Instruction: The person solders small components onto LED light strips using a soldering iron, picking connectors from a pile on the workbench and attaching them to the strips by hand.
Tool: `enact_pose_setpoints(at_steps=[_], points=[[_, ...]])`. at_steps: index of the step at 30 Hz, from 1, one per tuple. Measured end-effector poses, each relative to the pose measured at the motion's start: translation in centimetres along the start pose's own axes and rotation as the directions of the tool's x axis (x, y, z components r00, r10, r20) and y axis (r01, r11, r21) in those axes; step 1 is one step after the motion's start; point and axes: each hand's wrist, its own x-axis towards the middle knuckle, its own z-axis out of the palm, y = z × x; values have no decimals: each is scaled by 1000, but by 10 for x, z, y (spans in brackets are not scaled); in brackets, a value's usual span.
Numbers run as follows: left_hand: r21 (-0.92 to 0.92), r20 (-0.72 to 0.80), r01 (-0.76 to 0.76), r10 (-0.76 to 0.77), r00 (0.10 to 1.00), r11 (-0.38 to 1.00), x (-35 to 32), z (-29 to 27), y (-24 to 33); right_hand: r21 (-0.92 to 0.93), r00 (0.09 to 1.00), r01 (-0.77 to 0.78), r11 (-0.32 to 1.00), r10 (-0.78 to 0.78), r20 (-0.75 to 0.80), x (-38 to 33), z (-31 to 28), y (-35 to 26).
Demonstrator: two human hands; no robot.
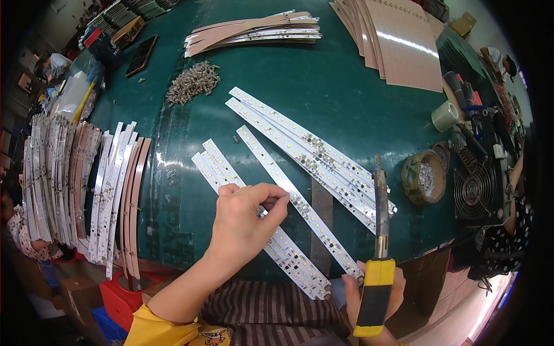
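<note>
My left hand (245,222) is closed in a pinch, thumb and forefinger together, over the middle of a single white LED strip board (265,158). Whatever its fingertips hold is hidden or too small to make out. My right hand (395,291) grips a soldering iron (375,297) by its yellow and black handle, the metal shaft pointing away from me. Its thumb lies at the near end of the single strip. Below my left hand runs a small stack of LED strips (294,259). Beyond the single strip lies another bundle of LED strips (288,130).
A heap of small metal parts (193,82) and stacked strips (254,32) lie farther back. More strips (109,196) stand in rows at left, near a phone (141,56). At right are a tape roll holding bits (424,177), a fan (473,187) and large panels (401,46).
</note>
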Motion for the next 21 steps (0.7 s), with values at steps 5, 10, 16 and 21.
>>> enact_pose_setpoints(at_steps=[5, 10, 16, 21], points=[[9, 11, -1, 1, 1000, 1000, 0, 1, 0, -28, 999, 28, 999, -28, 19, 0, 0, 0], [-44, -12, 0, 0, 1000, 999, -1, 4, -3, 3, 1000, 18, 1000, -18, -8, -1, 1, 0], [16, -4, -66, 66, 998, 998, -2, 1, 0, 45, 1000, 18, 999, -17, -20, 0, 2, 1], [189, 5, -177, 179, 984, 966, -6, 0, 4, 45, 999, 40, 998, -39, -18, 1, 3, 1]])
